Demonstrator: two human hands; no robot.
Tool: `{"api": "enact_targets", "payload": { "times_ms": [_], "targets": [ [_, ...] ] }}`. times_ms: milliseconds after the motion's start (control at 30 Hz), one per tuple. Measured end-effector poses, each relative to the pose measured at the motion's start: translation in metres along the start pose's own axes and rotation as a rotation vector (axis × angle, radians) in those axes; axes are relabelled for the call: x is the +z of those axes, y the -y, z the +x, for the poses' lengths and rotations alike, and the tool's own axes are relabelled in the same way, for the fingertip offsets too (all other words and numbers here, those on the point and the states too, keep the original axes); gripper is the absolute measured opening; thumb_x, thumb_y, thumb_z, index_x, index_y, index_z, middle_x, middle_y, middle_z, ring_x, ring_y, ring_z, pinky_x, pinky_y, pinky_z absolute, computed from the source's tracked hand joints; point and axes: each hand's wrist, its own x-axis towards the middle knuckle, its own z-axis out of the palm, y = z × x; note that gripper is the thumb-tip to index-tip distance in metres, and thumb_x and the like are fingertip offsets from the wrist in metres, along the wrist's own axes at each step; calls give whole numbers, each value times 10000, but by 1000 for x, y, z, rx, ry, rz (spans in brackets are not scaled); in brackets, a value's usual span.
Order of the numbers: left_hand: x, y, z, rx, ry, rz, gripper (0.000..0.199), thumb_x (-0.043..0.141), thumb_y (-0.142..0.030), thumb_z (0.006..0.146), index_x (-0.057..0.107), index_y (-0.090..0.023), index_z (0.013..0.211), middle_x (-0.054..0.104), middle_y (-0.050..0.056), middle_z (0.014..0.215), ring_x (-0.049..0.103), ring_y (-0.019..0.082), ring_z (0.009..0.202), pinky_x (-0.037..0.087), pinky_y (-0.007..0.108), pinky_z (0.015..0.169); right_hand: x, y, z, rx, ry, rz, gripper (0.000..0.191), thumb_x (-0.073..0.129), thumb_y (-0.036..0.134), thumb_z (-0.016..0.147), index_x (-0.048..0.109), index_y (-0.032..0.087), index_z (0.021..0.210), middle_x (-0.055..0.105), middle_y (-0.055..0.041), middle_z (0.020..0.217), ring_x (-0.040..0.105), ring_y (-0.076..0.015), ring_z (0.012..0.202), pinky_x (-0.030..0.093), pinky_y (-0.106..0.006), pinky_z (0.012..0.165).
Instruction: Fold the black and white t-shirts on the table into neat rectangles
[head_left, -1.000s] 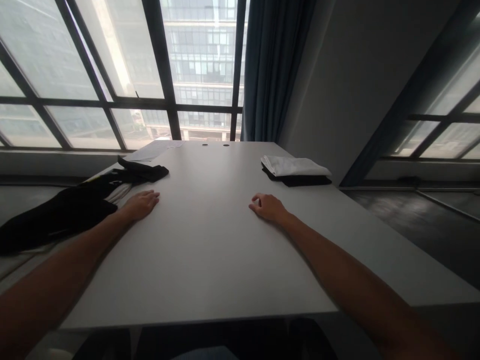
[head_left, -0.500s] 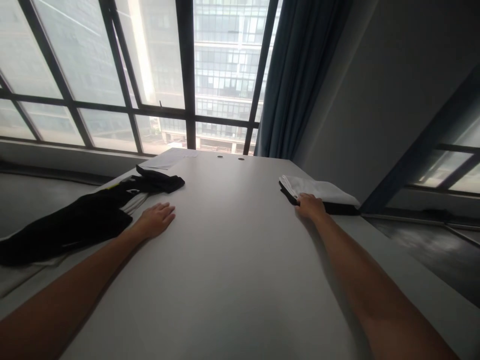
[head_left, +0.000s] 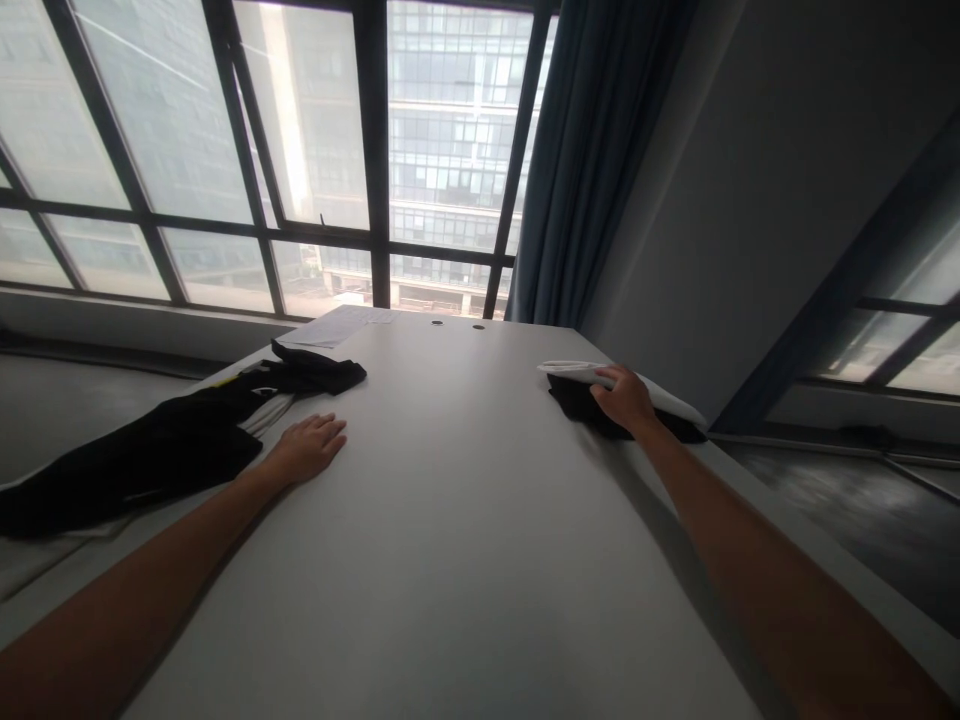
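At the right edge of the table, my right hand (head_left: 626,398) is closed on a white folded cloth (head_left: 574,368), with the thumb and fingers at its near side. The white layer is raised and tilted. Under it is a black folded cloth (head_left: 577,400); whether my fingers also catch it I cannot tell. On the left, my left hand (head_left: 307,447) lies flat on the white table (head_left: 450,520), fingers stretched out and holding nothing. Beside that hand spreads a pile of black clothes (head_left: 172,440), with some white fabric (head_left: 268,412) showing under it.
White paper sheets (head_left: 330,326) lie at the table's far left corner. Two small dark round spots (head_left: 437,323) mark the far end. Beyond are large framed windows (head_left: 307,120), a blue curtain (head_left: 592,170) and a grey wall (head_left: 735,200).
My right hand has risen, lifting and tilting the white cloth, and more of the black cloth's near side shows. My left hand stays in place. The view has shifted slightly.
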Motion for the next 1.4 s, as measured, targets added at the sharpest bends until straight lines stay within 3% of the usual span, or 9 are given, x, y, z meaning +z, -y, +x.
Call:
{"api": "enact_targets", "payload": {
  "times_ms": [100, 200, 267, 533, 800, 900, 1100, 1267, 1400],
  "targets": [
    [-3, -4, 0, -15, -1, -7, 521, 392, -437, 967, 617, -229, 1389, 506, 130, 1547, 420, 310, 1448, 318, 486, 1180, -23, 38, -49, -206, 204, 206, 401, 585, 250, 852, 755, 172, 1207, 634, -104, 1393, 571, -281, 1289, 433, -370, 1098],
    [-9, -23, -2, 2, 55, -2, 569, 378, -504, 974, 588, -218, 1419, 475, 145, 1569, 396, 317, 1464, 312, 493, 1178, -39, 67, -95, -426, 811, 334, 341, 640, 461, 888, 810, 223, 1062, 735, -71, 1206, 661, -265, 1113, 514, -345, 955],
    [-14, -46, -6, 63, 121, -11, 650, 385, -597, 959, 561, -207, 1448, 424, 154, 1603, 350, 330, 1494, 300, 495, 1188, -39, 73, -111, -456, 1009, 308, 377, 650, 534, 887, 813, 237, 1052, 765, -64, 1114, 687, -255, 1019, 525, -339, 898],
    [-22, -145, -37, 285, 241, -210, 687, 522, -717, 878, 595, -284, 1407, 478, 112, 1575, 303, 352, 1518, 242, 537, 1224, 16, 12, -106, -71, 543, -175, 687, 644, 567, 899, 567, 138, 1430, 501, -207, 1528, 473, -373, 1399, 382, -473, 1130],
    [-11, -162, -45, 273, 28, -361, 594, 607, -511, 895, 599, -204, 1404, 606, 138, 1445, 540, 330, 1347, 368, 450, 1169, 22, 17, -118, -55, 358, 153, 602, 717, 271, 817, 576, 150, 1389, 631, -151, 1361, 627, -263, 1198, 465, -369, 1052],
    [-11, -163, -46, 318, 54, -574, 827, 647, -531, 856, 394, -179, 1561, 571, 157, 1481, 546, 319, 1350, 391, 438, 1151, 17, 32, -124, 107, 385, 279, 683, 755, 281, 784, 543, 157, 1421, 698, -119, 1166, 685, -247, 1015, 540, -352, 911],
    [-18, -171, -51, 273, 72, -571, 1028, 699, -539, 810, 163, -232, 1631, 678, 133, 1338, 562, 328, 1333, 62, 624, 1231, 10, 49, -142, 228, 688, 815, 716, 799, 314, 763, 535, 176, 1414, 695, -66, 1043, 659, -158, 781, 545, -262, 682],
    [-25, -158, -44, 129, -23, -482, 904, 618, -248, 811, 240, -161, 1627, 700, 8, 788, 696, 264, 925, 433, 473, 1061, 9, 52, -144, 257, 706, 861, 707, 815, 284, 756, 539, 174, 1398, 676, -75, 1104, 601, -112, 726, 497, -215, 592],
    [-38, -150, -38, 137, -258, -679, 779, 518, -136, 762, 446, -146, 1538, 615, -15, 731, 602, 181, 689, 517, 324, 773, 6, 54, -144, 374, 722, 859, 861, 846, 311, 733, 434, 145, 1471, 682, -37, 892, 539, -105, 582, 426, -208, 468]
  ]
}}
